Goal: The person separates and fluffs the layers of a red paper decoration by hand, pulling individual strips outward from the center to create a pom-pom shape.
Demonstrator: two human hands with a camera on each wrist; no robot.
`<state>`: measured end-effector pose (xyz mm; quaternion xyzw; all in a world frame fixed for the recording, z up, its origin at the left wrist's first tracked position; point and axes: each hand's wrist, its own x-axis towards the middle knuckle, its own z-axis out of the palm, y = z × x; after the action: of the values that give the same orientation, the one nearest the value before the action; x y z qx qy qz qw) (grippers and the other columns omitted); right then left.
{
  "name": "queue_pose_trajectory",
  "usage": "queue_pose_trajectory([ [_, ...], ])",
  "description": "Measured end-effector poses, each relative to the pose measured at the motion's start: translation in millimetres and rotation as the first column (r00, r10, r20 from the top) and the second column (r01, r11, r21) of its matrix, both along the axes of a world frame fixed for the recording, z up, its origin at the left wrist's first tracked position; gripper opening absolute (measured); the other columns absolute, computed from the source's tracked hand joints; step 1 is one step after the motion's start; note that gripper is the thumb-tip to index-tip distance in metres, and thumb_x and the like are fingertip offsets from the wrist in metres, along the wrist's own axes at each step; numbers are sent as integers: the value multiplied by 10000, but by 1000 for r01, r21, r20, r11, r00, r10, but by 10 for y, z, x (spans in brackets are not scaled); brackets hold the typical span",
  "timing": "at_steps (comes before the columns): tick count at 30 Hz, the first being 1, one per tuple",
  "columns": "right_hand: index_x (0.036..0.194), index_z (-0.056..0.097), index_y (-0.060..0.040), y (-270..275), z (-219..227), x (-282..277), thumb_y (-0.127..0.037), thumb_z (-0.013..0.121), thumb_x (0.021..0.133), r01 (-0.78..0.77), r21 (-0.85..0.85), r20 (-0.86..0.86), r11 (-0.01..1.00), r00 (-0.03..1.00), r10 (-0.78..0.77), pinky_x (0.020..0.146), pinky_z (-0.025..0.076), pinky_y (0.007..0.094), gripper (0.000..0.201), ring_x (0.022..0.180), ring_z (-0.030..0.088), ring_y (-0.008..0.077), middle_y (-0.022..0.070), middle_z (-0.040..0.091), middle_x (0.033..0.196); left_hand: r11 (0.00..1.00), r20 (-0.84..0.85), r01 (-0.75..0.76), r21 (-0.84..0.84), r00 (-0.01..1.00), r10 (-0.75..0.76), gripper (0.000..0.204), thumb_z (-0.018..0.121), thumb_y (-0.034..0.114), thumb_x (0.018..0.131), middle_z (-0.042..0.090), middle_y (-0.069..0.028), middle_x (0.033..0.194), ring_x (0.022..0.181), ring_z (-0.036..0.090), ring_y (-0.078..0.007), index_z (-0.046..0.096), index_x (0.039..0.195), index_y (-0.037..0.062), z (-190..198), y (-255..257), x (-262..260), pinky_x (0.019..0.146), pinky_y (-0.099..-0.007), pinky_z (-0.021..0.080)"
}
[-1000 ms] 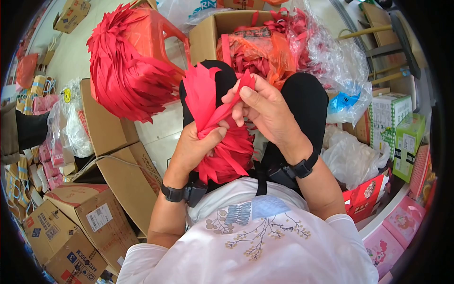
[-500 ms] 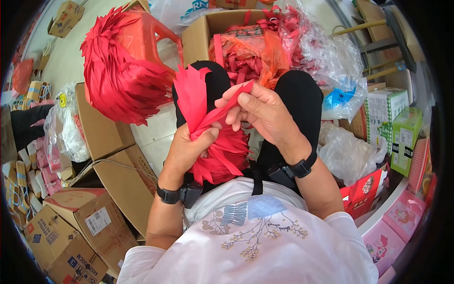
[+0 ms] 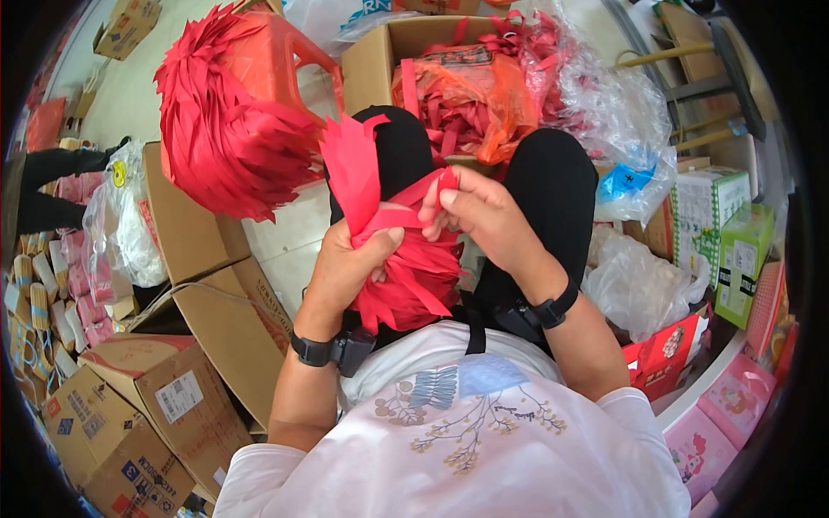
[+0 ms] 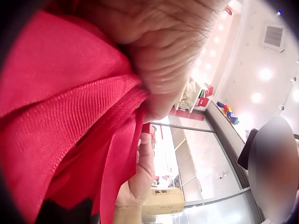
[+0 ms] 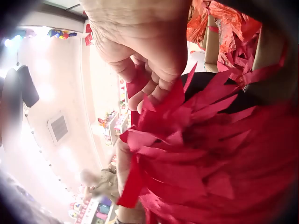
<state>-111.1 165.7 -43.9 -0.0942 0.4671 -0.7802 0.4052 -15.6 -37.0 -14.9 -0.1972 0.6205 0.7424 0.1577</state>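
A bundle of red pointed fabric strips (image 3: 406, 276) lies in my lap. My left hand (image 3: 350, 259) grips its gathered neck, and loose strip ends (image 3: 354, 164) fan out above the fist. My right hand (image 3: 471, 211) pinches one red strip (image 3: 414, 194) and holds it across the neck, close to the left thumb. The left wrist view is filled by the red fabric (image 4: 70, 121) pressed under my palm. In the right wrist view the fingers (image 5: 149, 88) curl over the red strip points (image 5: 201, 154).
A finished red tassel ball (image 3: 224, 129) lies on an orange stool (image 3: 276, 60) at the upper left. A cardboard box (image 3: 380, 60) with bagged red strips (image 3: 466, 95) stands past my knees. Cartons crowd the left, clear bags and gift boxes the right.
My right hand has come down and toward the left hand, bringing the pinched strip from sticking up to lying across the bundle's neck. The left hand keeps its grip.
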Motion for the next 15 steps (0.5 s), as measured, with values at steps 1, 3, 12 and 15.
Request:
queue_pose_trajectory([
  [1, 1070, 593, -19, -7, -30, 34, -180, 499, 1027, -24, 47, -21, 999, 999, 25, 786, 542, 313, 192, 863, 666, 160, 86, 662, 996, 1000, -5, -12, 3, 1000, 12, 244, 649, 179, 936, 593, 58, 722, 548, 495, -19, 685, 1140, 50, 18, 16, -9, 499, -195, 414],
  [3, 1058, 597, -18, -19, -56, 109, -166, 490, 1024, -68, 143, -60, 987, 995, 77, 780, 539, 302, 186, 859, 661, 148, 76, 663, 994, 999, -17, -35, 9, 999, 36, 238, 634, 169, 929, 605, 58, 719, 537, 490, -12, 679, 1130, 49, 65, 59, -28, 483, -182, 405],
  [12, 1043, 635, -33, -107, 144, -193, -226, 631, 966, 197, 340, -397, 920, 917, -50, 749, 473, 234, 207, 846, 559, 54, 5, 629, 914, 997, -5, 30, -74, 1000, -31, 139, 651, 148, 933, 574, 76, 727, 564, 485, -3, 670, 1057, 87, 57, 78, -2, 510, -188, 415],
  [15, 986, 637, -55, -230, 388, -210, -272, 689, 954, 142, 275, -248, 951, 966, -72, 728, 462, 216, 225, 817, 545, 45, -22, 612, 890, 991, -25, 43, -124, 999, -47, 133, 648, 140, 931, 566, 81, 721, 569, 479, -1, 670, 1051, 88, 36, 118, -8, 512, -188, 408],
])
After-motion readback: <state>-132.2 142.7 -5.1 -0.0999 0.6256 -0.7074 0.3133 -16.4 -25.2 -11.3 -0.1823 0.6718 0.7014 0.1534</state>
